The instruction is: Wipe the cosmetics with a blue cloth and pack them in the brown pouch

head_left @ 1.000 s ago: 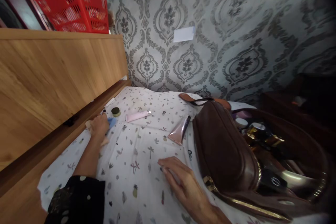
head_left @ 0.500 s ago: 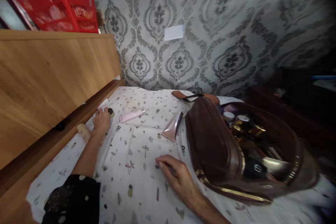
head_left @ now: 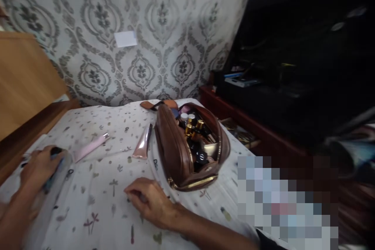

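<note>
Left hand point(head_left: 39, 168) sits at the left edge of the view, blurred, its fingers curled around a small dark thing point(head_left: 55, 150). A bluish part shows under the palm, but what the thing is cannot be told. The right hand point(head_left: 149, 200) rests on the printed sheet point(head_left: 96, 203) near the middle, knuckles up and fingers bent under; whether it holds anything cannot be told.

A pale pink tube point(head_left: 89, 147) lies just beyond the left hand, to its right. Its long axis runs on a slant, away from that hand toward the wall, with the cap at the far end. The left hand is clearly the nearer one to it.

A rose tube point(head_left: 143, 144) lies farther up the sheet, just beside the left wall of the brown pouch point(head_left: 172, 152), and its long axis goes almost along that wall. The pouch stands open, full of small jars and bottles. It lies beyond the right hand and to its right, near but apart.
</note>
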Motion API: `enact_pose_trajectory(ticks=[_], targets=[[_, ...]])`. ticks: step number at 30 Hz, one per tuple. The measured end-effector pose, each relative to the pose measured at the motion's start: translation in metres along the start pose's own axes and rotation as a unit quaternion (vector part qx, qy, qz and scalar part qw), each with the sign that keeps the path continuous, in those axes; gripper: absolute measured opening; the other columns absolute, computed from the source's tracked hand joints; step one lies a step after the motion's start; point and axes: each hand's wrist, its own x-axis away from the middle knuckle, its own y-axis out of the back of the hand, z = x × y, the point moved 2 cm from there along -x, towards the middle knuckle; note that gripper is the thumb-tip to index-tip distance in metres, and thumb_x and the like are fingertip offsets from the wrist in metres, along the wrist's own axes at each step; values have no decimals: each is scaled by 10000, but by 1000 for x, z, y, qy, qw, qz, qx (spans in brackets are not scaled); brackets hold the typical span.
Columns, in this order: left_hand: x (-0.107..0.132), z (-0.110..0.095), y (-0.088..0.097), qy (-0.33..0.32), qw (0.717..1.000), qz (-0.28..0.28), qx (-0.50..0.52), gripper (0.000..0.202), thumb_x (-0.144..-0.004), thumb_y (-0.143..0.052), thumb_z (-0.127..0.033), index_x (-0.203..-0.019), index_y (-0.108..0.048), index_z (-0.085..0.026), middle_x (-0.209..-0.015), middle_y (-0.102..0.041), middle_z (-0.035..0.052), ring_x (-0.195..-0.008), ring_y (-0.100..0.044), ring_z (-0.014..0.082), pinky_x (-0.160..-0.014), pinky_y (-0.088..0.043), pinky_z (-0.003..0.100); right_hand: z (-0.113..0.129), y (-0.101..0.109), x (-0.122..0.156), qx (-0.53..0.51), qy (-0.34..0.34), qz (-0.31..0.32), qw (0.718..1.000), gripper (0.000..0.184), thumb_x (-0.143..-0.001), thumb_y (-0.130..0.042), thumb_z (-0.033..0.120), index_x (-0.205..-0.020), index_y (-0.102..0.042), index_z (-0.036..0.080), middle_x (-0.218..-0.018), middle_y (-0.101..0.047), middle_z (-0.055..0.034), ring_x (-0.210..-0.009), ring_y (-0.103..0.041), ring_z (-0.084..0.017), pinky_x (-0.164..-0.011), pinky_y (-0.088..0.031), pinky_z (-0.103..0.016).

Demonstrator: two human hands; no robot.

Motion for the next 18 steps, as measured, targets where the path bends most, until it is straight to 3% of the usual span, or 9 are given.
enact_pose_trajectory(ticks=[3,5,7,9,12,18], targets=[[20,-18,0,-61,984,12,167,601,-815,-457,-590,-1224,-619,-181,-1136,-706,108,-974,-672,270,-779,-550,331,-3,0,1,-27,-30,-13,999,354,-876,-610,214,-1224,-658,178,-997,-711,-57,-793,-644,-140,-785,-545,-264],[48,-41,-6,-139,951,49,271,620,-711,-590,-664,-1162,-650,-242,-1102,-732,32,-950,-682,238,-788,-563,300,-4,1,1,-49,-53,-13,997,534,-863,-652,241,-1384,-540,199,-1135,-672,-79,-761,-627,-124,-790,-558,-288],[84,-68,-16,-226,915,93,320,634,-674,-657,-687,-1130,-666,-246,-1075,-748,25,-924,-698,230,-784,-580,291,-3,5,0,-65,-70,-9,995,694,-837,-703,261,-1475,-432,214,-1253,-622,-110,-786,-633,-130,-832,-564,-326],[118,-93,-25,-325,886,120,307,533,-744,-665,-648,-1118,-686,-270,-1035,-748,15,-892,-710,211,-786,-584,278,1,9,-2,-74,-74,-1,995,749,-786,-753,240,-1467,-443,213,-1271,-623,-111,-896,-656,-172,-889,-552,-352],[149,-116,-32,-422,858,93,278,419,-833,-644,-563,-1152,-678,-293,-1035,-735,16,-910,-720,201,-809,-588,268,6,15,-5,-81,-86,18,993,666,-705,-772,157,-1338,-567,195,-1159,-690,-70,-998,-668,-219,-900,-537,-332],[152,-119,-35,-498,838,22,223,297,-888,-604,-541,-1053,-678,-305,-962,-733,-16,-837,-741,172,-713,-594,205,1,14,-4,-118,-108,30,987,579,-652,-799,195,-1206,-635,167,-1014,-698,-18,-879,-651,-184,-787,-518,-260]])
